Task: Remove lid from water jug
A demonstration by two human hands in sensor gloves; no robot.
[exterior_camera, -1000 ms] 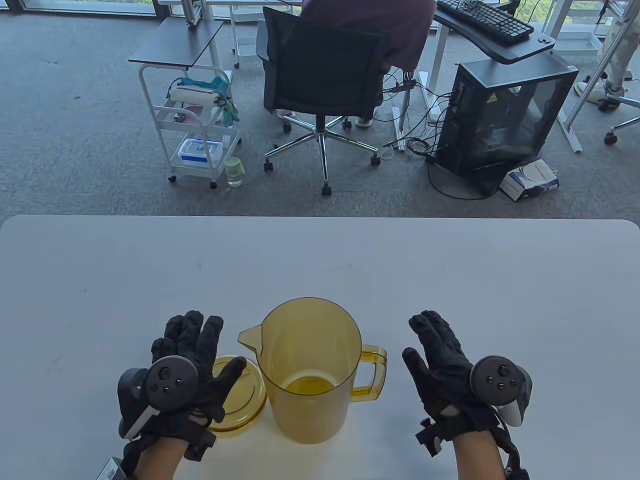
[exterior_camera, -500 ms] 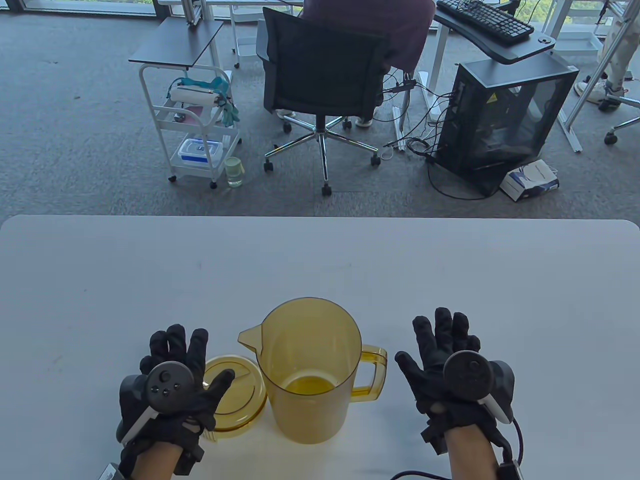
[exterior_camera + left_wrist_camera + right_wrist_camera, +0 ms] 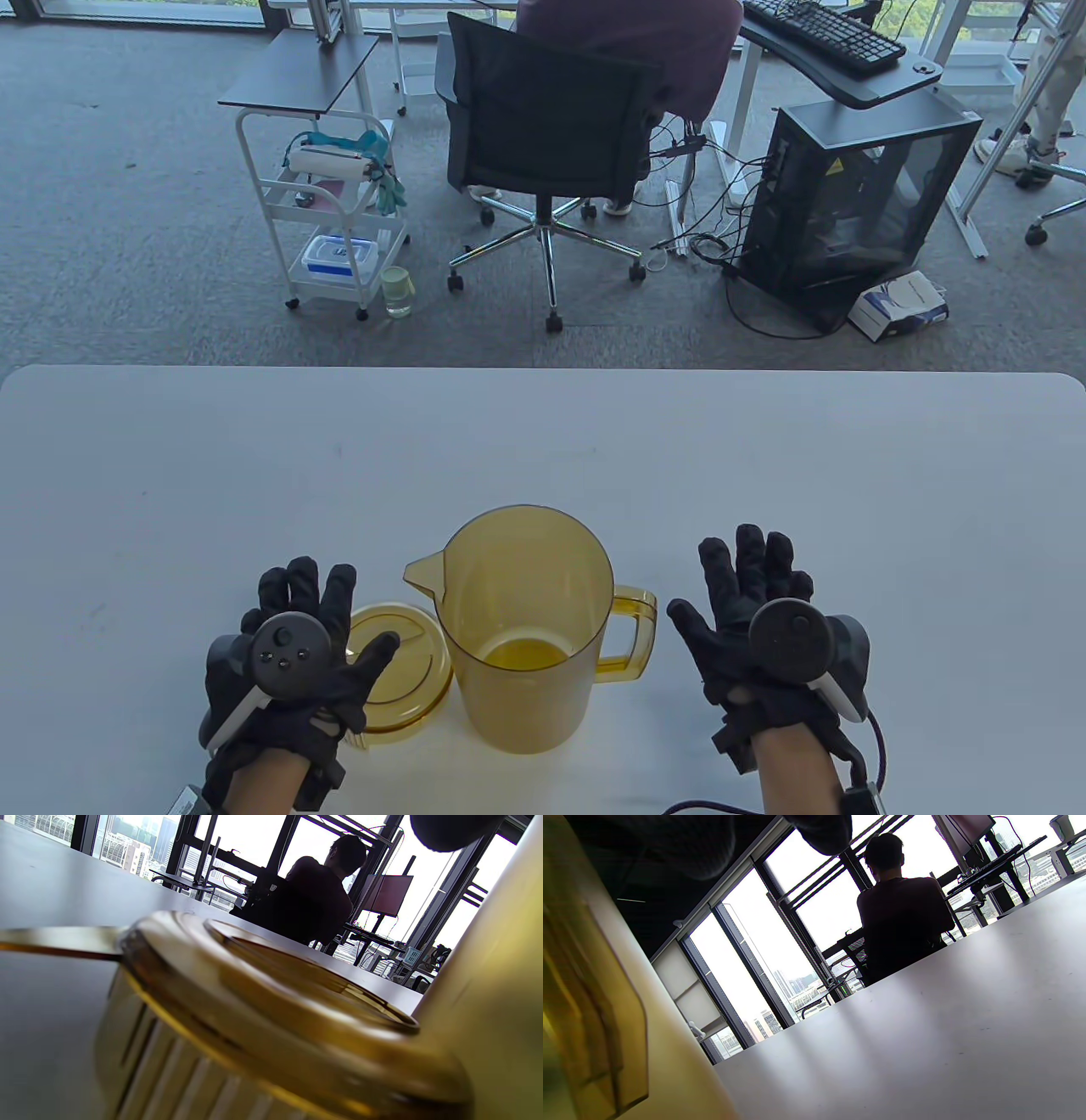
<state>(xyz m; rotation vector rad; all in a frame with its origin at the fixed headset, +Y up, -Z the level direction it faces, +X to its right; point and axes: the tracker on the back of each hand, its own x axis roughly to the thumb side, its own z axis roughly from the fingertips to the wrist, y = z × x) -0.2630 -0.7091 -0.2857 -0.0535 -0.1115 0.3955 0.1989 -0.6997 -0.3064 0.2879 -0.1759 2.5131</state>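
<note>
Table (image 3: 543,441) unchanged, hands seemingly barely shifted

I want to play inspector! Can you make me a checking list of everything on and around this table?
Surface: white table, bare apart from the job's things.
Job's things: yellow jug upright, open on top, a little liquid at the bottom; lid off, lying flat on the table left of the jug.
Clutter: nothing seen.
Hands: left hand open, over the lid's left edge, holding nothing; right hand open, right of the jug's handle, holding nothing.
Cables: one cable by the right wrist; a tangle on the floor by the computer case.
Surroundings: person seated in an office chair, white cart, keyboard, windows.
</note>
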